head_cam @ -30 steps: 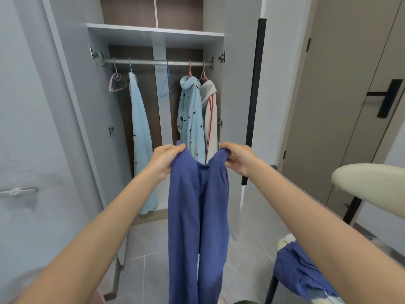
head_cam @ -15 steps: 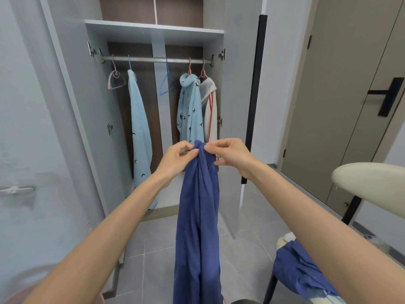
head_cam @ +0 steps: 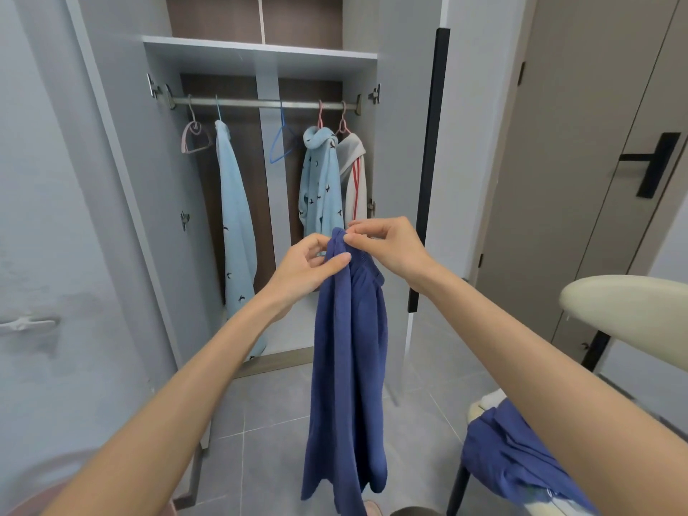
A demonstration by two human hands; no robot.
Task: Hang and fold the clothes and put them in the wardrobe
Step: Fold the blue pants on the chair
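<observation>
Holding the trousers [head_cam: 350, 348] by the gathered waistband, we keep both hands at the top edge. The left hand [head_cam: 309, 262] pinches the cloth between thumb and fingers, and the right hand [head_cam: 391, 249] nips it just beside. The trousers hang free in front of the open wardrobe [head_cam: 260, 54], their legs together. We judge the cloth soft, light and limp, so it will sag wherever it is unsupported. Take hold at the waistband, which looks thicker and less likely to slip. A blue hanger [head_cam: 281, 143] hangs empty on the rail [head_cam: 260, 103]. A second blue garment [head_cam: 513, 445] lies on the chair [head_cam: 625, 307].
</observation>
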